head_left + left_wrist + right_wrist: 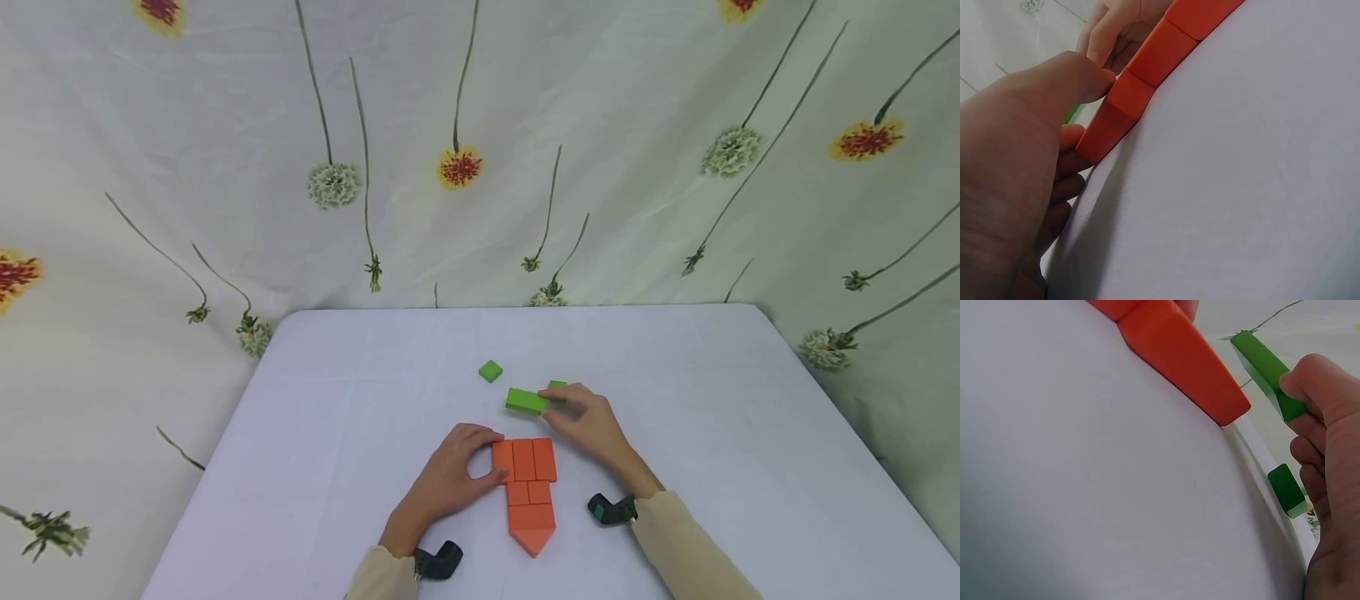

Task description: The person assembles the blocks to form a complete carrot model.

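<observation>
Orange blocks lie joined in a flat figure on the white table: three upright blocks (523,460) across the far end, smaller ones below, and a triangular block (533,540) at the near tip. My left hand (450,475) holds the leftmost orange block (1107,128) of that far row, thumb at its near end and fingers at its far end. Between thumb and fingers, my right hand (592,429) pinches one end of a long green block (524,402). In the right wrist view, this green block (1263,369) is raised off the table, beyond the orange figure.
A small green block (491,371) lies farther back, left of the held one. Another green block (557,385) sits behind my right hand, partly hidden. The table's far edge (517,309) meets a flower-printed cloth (405,117).
</observation>
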